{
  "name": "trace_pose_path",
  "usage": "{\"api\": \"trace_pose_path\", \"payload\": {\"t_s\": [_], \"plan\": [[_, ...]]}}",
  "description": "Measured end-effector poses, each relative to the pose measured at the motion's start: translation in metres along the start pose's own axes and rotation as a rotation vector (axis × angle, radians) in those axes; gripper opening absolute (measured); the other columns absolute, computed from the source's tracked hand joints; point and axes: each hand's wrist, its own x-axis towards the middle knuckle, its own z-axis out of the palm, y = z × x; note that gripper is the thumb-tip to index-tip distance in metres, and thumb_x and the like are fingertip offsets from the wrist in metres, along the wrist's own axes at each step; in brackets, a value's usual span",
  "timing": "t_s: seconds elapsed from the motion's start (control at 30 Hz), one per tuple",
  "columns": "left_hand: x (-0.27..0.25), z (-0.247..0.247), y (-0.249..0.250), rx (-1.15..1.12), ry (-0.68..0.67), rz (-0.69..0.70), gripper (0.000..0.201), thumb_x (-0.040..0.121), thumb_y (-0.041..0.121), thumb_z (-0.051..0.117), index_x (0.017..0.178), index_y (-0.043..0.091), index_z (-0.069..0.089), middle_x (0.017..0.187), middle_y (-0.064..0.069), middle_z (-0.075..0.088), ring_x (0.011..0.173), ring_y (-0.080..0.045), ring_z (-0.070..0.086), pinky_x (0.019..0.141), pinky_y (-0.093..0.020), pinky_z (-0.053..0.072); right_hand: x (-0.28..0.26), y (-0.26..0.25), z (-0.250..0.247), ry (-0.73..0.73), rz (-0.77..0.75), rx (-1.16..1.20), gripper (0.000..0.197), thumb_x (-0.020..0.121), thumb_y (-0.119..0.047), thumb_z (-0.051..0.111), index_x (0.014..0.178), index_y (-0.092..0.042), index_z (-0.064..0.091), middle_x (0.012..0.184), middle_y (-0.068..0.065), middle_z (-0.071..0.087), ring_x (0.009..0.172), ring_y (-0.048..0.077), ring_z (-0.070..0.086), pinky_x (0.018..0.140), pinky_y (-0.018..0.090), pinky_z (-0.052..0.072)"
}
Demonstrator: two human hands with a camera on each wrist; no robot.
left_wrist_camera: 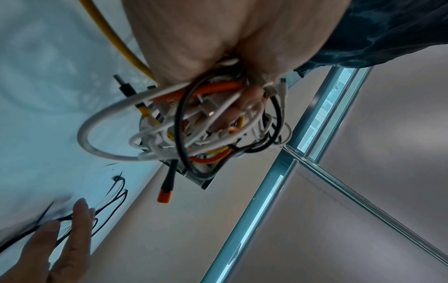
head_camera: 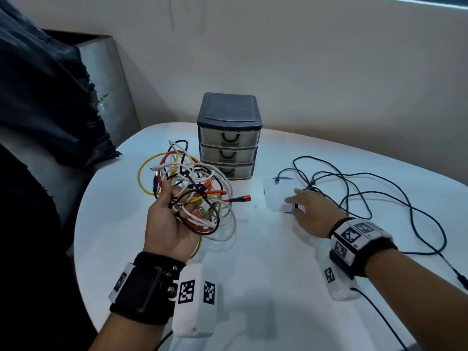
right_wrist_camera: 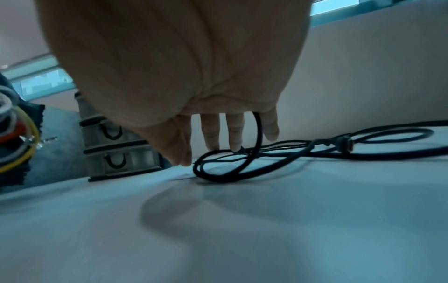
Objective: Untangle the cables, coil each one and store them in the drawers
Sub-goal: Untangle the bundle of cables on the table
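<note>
Left hand (head_camera: 170,224) up, palm up, fingers curled round the tangle (head_camera: 192,191): white, yellow, orange and black cables all knotted together, held above the counter (head_camera: 266,262). From the left wrist, same tangle (left_wrist_camera: 194,124) bunched at the fingertips, an orange-tipped plug (left_wrist_camera: 165,195) dangling out of it. Loops spilling over to the right of the palm, yellow one bulging out left.

Right hand (head_camera: 310,211) low and palm down over a white paper (head_camera: 274,196), fingers fairly straight and spread. From the right wrist, fingers (right_wrist_camera: 234,132) pointing down at the counter (right_wrist_camera: 218,220), black cable (right_wrist_camera: 257,134) running up between two of them; cannot tell whether pinched or just threaded through. Rest of that black cable (head_camera: 379,193) sprawled loose across the right side of the counter, well apart from the tangle.

Drawers (head_camera: 229,145) standing at the back between the two, three of them stacked, all closed, just beside the tangle's far loops. Dark cloth (head_camera: 50,97) heaped off the counter's left edge.
</note>
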Motion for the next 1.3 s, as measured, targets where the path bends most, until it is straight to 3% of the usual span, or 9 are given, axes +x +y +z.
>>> {"api": "trace_pose_path", "payload": {"t_s": [0.13, 0.23, 0.3, 0.43, 0.53, 0.67, 1.0, 1.17, 1.3], "plan": [[0.001, -0.004, 0.002, -0.059, -0.008, -0.103, 0.04, 0.1, 0.05, 0.041, 0.069, 0.024, 0.04, 0.052, 0.011, 0.04, 0.04, -0.006, 0.044, 0.052, -0.021, 0.051, -0.022, -0.025, -0.008, 0.187, -0.073, -0.005, 0.029, 0.101, -0.039, 0.044, 0.124, -0.039, 0.061, 0.136, -0.015, 0.058, 0.135, 0.012, 0.044, 0.12, 0.055, 0.002], [0.005, -0.011, 0.001, -0.068, -0.022, -0.172, 0.037, 0.101, 0.05, 0.041, 0.075, 0.024, 0.04, 0.048, 0.01, 0.041, 0.036, -0.006, 0.04, 0.055, -0.017, 0.051, -0.043, -0.06, -0.018, 0.438, -0.166, 0.464, 0.018, 0.097, -0.043, 0.054, 0.102, -0.037, 0.071, 0.103, -0.026, 0.069, 0.101, -0.002, 0.064, 0.111, 0.047, 0.034], [0.008, -0.014, -0.005, 0.024, -0.05, -0.216, 0.029, 0.098, 0.051, 0.049, 0.096, 0.023, 0.05, 0.068, 0.01, 0.049, 0.054, -0.011, 0.043, 0.093, -0.014, 0.029, -0.056, -0.086, -0.019, 0.299, -0.209, 0.894, 0.024, 0.093, -0.052, 0.055, 0.1, -0.034, 0.071, 0.1, -0.023, 0.071, 0.098, -0.006, 0.064, 0.099, 0.037, 0.048], [0.005, -0.014, -0.016, 0.155, -0.097, -0.339, 0.066, 0.09, 0.058, 0.053, 0.14, 0.014, 0.053, 0.096, 0.009, 0.054, 0.092, -0.025, 0.049, 0.114, -0.05, 0.022, -0.072, -0.116, -0.002, -0.189, -0.227, 1.432, 0.055, 0.084, -0.066, 0.05, 0.123, -0.029, 0.063, 0.115, 0.0, 0.073, 0.106, 0.02, 0.069, 0.096, 0.046, 0.053], [0.004, -0.007, -0.015, 0.208, -0.129, -0.332, 0.064, 0.095, 0.05, 0.048, 0.142, 0.007, 0.049, 0.133, -0.014, 0.055, 0.108, -0.033, 0.047, 0.113, -0.052, 0.027, -0.076, -0.115, 0.008, -0.128, -0.201, 1.654, 0.048, 0.084, -0.036, 0.066, 0.127, -0.015, 0.061, 0.113, 0.017, 0.072, 0.096, 0.031, 0.07, 0.076, 0.041, 0.059], [0.005, 0.006, -0.02, 0.362, -0.058, -0.235, 0.048, 0.098, 0.041, 0.047, 0.12, 0.003, 0.065, 0.105, -0.012, 0.069, 0.076, -0.026, 0.068, 0.064, -0.03, 0.057, -0.073, -0.104, 0.02, 0.1, -0.205, 1.656, 0.037, 0.078, -0.016, 0.077, 0.113, -0.013, 0.066, 0.094, 0.013, 0.073, 0.081, 0.025, 0.068, 0.069, 0.035, 0.055], [0.013, 0.001, -0.035, 0.461, -0.132, -0.237, 0.071, 0.086, 0.066, 0.045, 0.133, 0.015, 0.059, 0.129, -0.015, 0.064, 0.119, -0.033, 0.062, 0.097, -0.048, 0.053, -0.044, -0.107, 0.025, 0.323, -0.288, 1.434, 0.043, 0.082, -0.009, 0.077, 0.119, -0.024, 0.064, 0.099, -0.009, 0.075, 0.085, 0.001, 0.07, 0.073, 0.014, 0.052], [0.024, -0.012, -0.044, 0.55, -0.055, -0.223, 0.048, 0.078, 0.026, 0.07, 0.12, 0.004, 0.066, 0.115, -0.023, 0.067, 0.096, -0.036, 0.069, 0.083, -0.044, 0.057, -0.047, -0.108, 0.025, 0.2, -0.388, 1.564, 0.052, 0.092, -0.041, 0.061, 0.139, -0.022, 0.052, 0.124, -0.006, 0.069, 0.114, 0.01, 0.065, 0.091, 0.029, 0.055], [0.022, -0.013, -0.04, 0.391, -0.024, -0.259, 0.031, 0.077, 0.024, 0.059, 0.097, 0.002, 0.071, 0.089, -0.016, 0.072, 0.077, -0.03, 0.069, 0.069, -0.033, 0.059, -0.049, -0.102, 0.032, 0.32, -0.218, 1.581, 0.04, 0.093, -0.034, 0.054, 0.133, -0.032, 0.054, 0.118, -0.008, 0.069, 0.097, 0.009, 0.069, 0.068, 0.028, 0.057]]}}
